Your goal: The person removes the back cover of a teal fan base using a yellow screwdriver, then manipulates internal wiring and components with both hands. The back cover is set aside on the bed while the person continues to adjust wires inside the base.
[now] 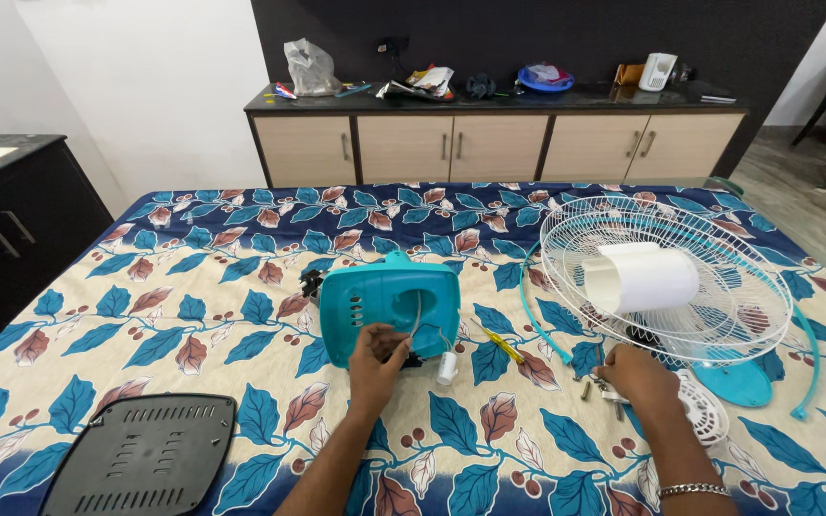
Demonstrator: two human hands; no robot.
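The left hand (375, 355) pinches wires at the glossy teal housing (389, 304). Right of the housing, the right hand (635, 378) curls over small metal screws (614, 394), beside the wire grille (666, 277).

You have a dark grey, slotted plastic base plate (143, 454) lying flat at the near left corner of the leaf-patterned blue and cream cloth (193, 296). Beyond the far edge, you see a long sideboard with beige doors and a dark top (489, 143). On it sit a crumpled clear plastic bag (310, 69), a blue dish (545, 79) and a white handset (657, 71). A black cabinet (7, 234) stands at your left.
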